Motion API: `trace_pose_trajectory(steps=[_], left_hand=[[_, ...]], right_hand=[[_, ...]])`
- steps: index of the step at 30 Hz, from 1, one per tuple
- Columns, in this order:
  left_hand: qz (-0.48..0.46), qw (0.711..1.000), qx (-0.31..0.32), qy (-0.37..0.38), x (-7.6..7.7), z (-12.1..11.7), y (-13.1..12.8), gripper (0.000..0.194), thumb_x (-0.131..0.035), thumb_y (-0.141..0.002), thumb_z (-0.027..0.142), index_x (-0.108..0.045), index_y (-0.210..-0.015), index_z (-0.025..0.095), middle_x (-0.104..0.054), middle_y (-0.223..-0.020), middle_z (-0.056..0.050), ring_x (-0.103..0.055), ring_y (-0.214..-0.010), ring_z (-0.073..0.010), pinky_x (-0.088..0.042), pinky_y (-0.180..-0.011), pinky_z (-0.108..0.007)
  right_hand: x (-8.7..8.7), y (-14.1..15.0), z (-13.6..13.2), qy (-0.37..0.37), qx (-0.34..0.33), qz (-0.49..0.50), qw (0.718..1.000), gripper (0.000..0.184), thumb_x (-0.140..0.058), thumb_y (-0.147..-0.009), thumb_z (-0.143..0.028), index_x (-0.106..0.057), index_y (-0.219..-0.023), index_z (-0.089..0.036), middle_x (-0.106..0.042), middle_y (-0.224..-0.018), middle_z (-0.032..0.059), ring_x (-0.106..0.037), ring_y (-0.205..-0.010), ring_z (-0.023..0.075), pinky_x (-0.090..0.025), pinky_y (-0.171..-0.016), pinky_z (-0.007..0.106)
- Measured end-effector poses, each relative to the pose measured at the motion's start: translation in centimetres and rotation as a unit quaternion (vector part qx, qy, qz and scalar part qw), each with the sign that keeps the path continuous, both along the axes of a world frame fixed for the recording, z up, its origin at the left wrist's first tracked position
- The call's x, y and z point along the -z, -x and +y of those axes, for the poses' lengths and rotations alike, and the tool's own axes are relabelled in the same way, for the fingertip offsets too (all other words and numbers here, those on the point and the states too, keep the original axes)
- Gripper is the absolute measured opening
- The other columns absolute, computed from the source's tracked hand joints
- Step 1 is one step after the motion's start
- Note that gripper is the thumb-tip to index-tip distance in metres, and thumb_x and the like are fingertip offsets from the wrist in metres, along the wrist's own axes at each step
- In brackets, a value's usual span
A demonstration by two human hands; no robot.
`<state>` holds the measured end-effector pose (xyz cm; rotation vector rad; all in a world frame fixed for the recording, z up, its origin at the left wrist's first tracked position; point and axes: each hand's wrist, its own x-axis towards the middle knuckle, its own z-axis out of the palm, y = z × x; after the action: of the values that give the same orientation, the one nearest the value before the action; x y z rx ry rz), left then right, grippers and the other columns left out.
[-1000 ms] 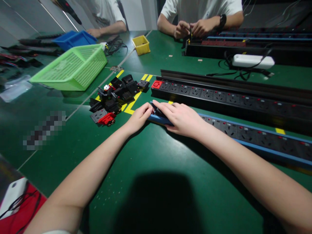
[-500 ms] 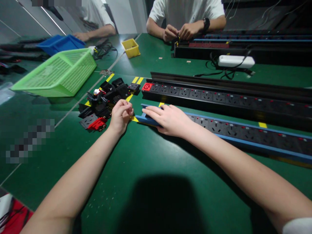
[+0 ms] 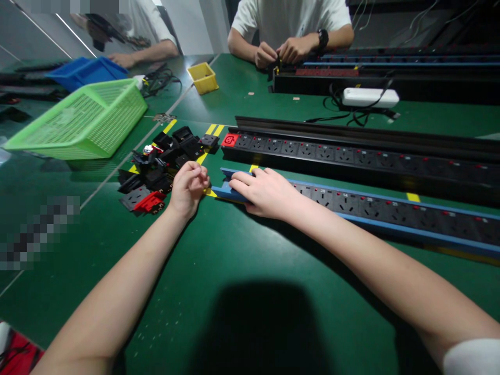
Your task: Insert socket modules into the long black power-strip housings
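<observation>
A blue-edged power strip [image 3: 367, 208] with a row of black numbered sockets runs along the table to the right edge. My right hand [image 3: 267, 195] lies across its left part, fingers over the blue channel and thumb side by the near wall. At the channel's left tip is my left hand [image 3: 189, 187], its fingers curled together; anything inside them is hidden. Just beyond that hand lies a pile of loose black socket modules [image 3: 167, 156], with a red module [image 3: 150, 202] at its near side.
Behind the blue strip lies a black power strip [image 3: 332, 153] with a red end socket. A green basket [image 3: 113, 125], a blue bin [image 3: 88, 73] and a yellow bin [image 3: 203, 78] stand at the left and back. Across the table, two people sit near a white power block [image 3: 371, 97].
The whole view has shifted slightly to the left. My right hand has drawn back a little from the channel's left end; my left hand stays curled beside it.
</observation>
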<state>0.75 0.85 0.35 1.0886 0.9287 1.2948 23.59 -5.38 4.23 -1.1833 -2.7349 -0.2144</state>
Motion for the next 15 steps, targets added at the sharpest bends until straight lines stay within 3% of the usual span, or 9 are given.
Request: trace_pose_trajectory(steps=[4,7,10,12,15], left_hand=[[0.027,1.0,0.0,0.007,0.0,-0.1,-0.2,0.022,-0.068,-0.069,0.029,-0.049,-0.077,0.019,-0.051,-0.069,0.003,-0.05,-0.057,-0.0071,-0.041,-0.054,-0.019],[0.05,0.999,-0.012,0.009,0.3,-0.2,-0.3,0.022,-0.067,-0.07,0.03,-0.049,-0.078,0.02,-0.053,-0.069,0.003,-0.049,-0.057,-0.0081,-0.04,-0.054,-0.02],[0.133,0.99,-0.032,-0.026,0.5,0.0,-0.1,0.02,-0.068,-0.075,0.032,-0.051,-0.08,0.021,-0.054,-0.07,0.003,-0.049,-0.059,-0.0094,-0.04,-0.055,-0.021],[0.223,0.969,-0.057,-0.084,0.1,0.4,0.1,0.019,-0.068,-0.078,0.032,-0.053,-0.083,0.021,-0.055,-0.073,0.002,-0.049,-0.061,-0.0101,-0.042,-0.059,-0.023],[0.363,0.912,-0.086,-0.17,-1.8,1.8,0.8,0.016,-0.064,-0.083,0.032,-0.058,-0.093,0.021,-0.059,-0.084,0.0,-0.055,-0.072,-0.0134,-0.048,-0.071,-0.027]], right_hand=[[-0.2,-0.1,-0.1,0.005,0.011,0.007,1.0,0.029,-0.053,-0.092,-0.023,-0.054,-0.121,-0.016,-0.062,-0.124,0.0119,-0.063,-0.094,0.0272,-0.043,-0.073,0.037],[-0.2,-0.1,-0.2,0.004,0.011,0.004,1.0,0.028,-0.054,-0.092,-0.022,-0.054,-0.12,-0.016,-0.061,-0.124,0.0126,-0.063,-0.096,0.0273,-0.043,-0.074,0.037],[-0.3,0.1,-0.2,0.002,0.013,-0.001,1.0,0.028,-0.053,-0.092,-0.02,-0.054,-0.119,-0.015,-0.061,-0.125,0.0134,-0.064,-0.097,0.0278,-0.044,-0.075,0.037],[-0.3,0.1,-0.3,0.004,0.014,-0.005,1.0,0.028,-0.053,-0.092,-0.021,-0.054,-0.119,-0.015,-0.06,-0.125,0.0138,-0.064,-0.097,0.0284,-0.044,-0.075,0.038],[-0.3,0.1,-0.2,0.008,0.014,-0.003,1.0,0.029,-0.052,-0.092,-0.021,-0.054,-0.12,-0.016,-0.061,-0.126,0.0141,-0.064,-0.097,0.0282,-0.044,-0.076,0.038]])
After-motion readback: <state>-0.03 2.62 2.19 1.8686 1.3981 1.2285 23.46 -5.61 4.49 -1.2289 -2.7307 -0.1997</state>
